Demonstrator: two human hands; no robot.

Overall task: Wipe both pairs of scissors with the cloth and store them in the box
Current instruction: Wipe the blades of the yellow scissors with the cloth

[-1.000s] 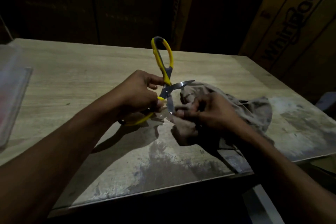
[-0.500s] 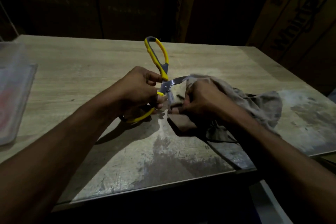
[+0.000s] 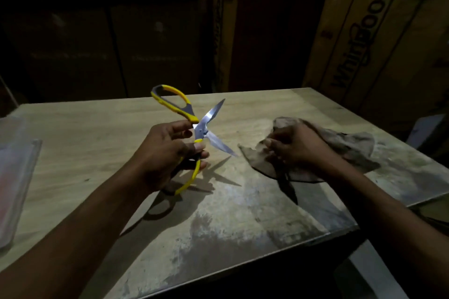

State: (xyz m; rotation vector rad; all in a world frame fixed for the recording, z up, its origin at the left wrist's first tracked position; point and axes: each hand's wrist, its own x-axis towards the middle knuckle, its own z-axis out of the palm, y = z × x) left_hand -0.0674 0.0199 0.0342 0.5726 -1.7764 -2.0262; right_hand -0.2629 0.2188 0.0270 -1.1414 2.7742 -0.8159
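Yellow-handled scissors (image 3: 202, 126) are held above the table with their blades spread wide, one blade pointing up and right, the other down and right. My left hand (image 3: 167, 153) grips them by the lower handle near the pivot. To the right, a crumpled brown cloth (image 3: 345, 145) lies on the wooden table (image 3: 97, 143), and my right hand (image 3: 294, 148) grips a bunch of it. A gap separates the cloth from the lower blade tip. A clear plastic box (image 3: 17, 177) sits at the left edge. Only one pair of scissors is in view.
Tall cardboard cartons (image 3: 379, 31) stand behind the table at the right and back. The table's near part is worn and stained, and its right edge drops off close to the cloth. The surroundings are dark.
My right hand and the cloth have pulled away to the right, off the blades. My left hand has turned the scissors so both bare blades now show.
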